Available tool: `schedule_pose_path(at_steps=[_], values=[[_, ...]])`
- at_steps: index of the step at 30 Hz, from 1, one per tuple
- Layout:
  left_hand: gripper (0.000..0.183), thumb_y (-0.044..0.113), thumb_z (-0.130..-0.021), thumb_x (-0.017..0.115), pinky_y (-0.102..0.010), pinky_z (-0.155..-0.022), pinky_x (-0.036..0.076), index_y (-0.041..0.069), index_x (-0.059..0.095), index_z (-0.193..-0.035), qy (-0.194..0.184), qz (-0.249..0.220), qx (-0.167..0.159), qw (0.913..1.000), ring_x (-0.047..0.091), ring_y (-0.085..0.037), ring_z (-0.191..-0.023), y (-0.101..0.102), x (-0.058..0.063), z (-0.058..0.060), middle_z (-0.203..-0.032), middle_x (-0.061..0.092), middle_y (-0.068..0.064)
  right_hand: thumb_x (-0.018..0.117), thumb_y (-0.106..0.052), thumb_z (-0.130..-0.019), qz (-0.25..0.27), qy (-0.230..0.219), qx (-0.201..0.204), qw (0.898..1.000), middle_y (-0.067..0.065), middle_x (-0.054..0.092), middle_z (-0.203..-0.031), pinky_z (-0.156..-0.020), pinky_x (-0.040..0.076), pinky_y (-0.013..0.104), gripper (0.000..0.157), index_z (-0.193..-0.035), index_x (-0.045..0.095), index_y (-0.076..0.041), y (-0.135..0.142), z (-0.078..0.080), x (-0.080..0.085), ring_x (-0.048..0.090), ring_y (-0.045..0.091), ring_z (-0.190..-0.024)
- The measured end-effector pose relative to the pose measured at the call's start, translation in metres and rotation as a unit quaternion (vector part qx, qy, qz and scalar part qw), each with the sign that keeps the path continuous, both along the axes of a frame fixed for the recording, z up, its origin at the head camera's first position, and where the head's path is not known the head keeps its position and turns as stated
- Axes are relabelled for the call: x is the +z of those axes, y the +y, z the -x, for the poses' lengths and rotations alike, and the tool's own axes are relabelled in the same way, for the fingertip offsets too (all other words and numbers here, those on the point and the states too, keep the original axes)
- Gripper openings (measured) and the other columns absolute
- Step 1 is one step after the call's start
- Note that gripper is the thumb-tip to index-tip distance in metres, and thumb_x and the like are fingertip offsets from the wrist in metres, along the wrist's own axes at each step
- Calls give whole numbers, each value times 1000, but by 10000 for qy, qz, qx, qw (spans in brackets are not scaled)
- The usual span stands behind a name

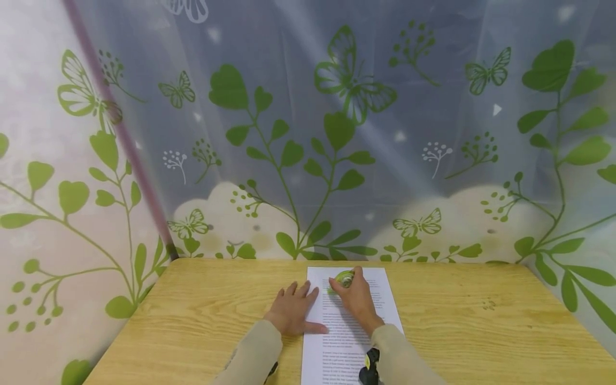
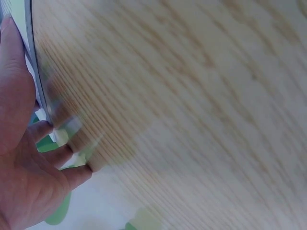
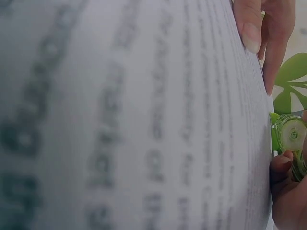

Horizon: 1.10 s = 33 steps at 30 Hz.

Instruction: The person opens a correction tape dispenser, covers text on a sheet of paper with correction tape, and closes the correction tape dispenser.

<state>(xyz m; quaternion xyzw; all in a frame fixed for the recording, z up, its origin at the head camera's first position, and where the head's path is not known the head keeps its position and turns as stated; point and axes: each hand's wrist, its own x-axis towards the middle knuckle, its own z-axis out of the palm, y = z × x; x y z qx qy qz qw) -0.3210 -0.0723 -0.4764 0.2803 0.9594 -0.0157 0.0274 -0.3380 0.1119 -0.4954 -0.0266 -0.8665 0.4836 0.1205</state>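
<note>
Near the far edge of the desk (image 1: 216, 299), the right hand (image 1: 357, 299) grips a green tape roller (image 1: 344, 278) at the printed sheet's (image 1: 343, 342) upper part, seemingly for control; the left hand (image 1: 291, 313), fingers spread, lays its thumb on the sheet, likely steadying it.

Tape dispenser (image 1: 344, 277) translucent green. Paper (image 1: 343, 340) white, dark printed lines. Worktop (image 1: 202, 310) yellow-brown, wood-grained. Sleeves (image 1: 257, 347) beige. Curtain (image 1: 298, 133) beyond worktop's far edge: blue-grey, green leaf-and-butterfly print.

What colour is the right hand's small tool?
The tool is mostly see-through green, clearest in the right wrist view.
</note>
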Motion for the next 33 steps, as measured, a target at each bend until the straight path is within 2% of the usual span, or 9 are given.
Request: schedule_pose_path(at_steps=[11,23,30,33], values=[[97,80,-76,47,-57,-101,33,15,36,-148,-43,4,18,10000,33,-41,-133,3,8,-5,-152,32,-13,72,-33,-86,-43,-101,25,9999,12,58,-90,-73,49,39,53,-114,40,-1,11,0,1,59,22,-79],[97,78,-77,49,-57,-101,33,14,36,-148,-47,-18,9,10000,33,-41,-133,2,8,-5,-151,33,-13,71,-32,-87,5,-105,110,9999,12,58,-89,-70,48,38,50,-112,40,-1,14,-2,3,58,22,-77],[96,78,-78,48,-58,-101,32,14,36,-148,-52,-59,-29,10000,32,-43,-133,2,2,-1,-151,31,-14,71,-31,-87,-34,-149,34,9999,12,58,-87,-67,47,37,49,-110,40,0,22,-6,7,57,21,-74],[95,77,-78,49,-59,-101,32,13,36,-148,-98,-113,-27,9999,32,-43,-133,2,4,-2,-151,32,-14,70,-31,-88,0,-149,71,9999,12,58,-88,-67,47,38,49,-110,40,0,25,-7,8,57,22,-76]])
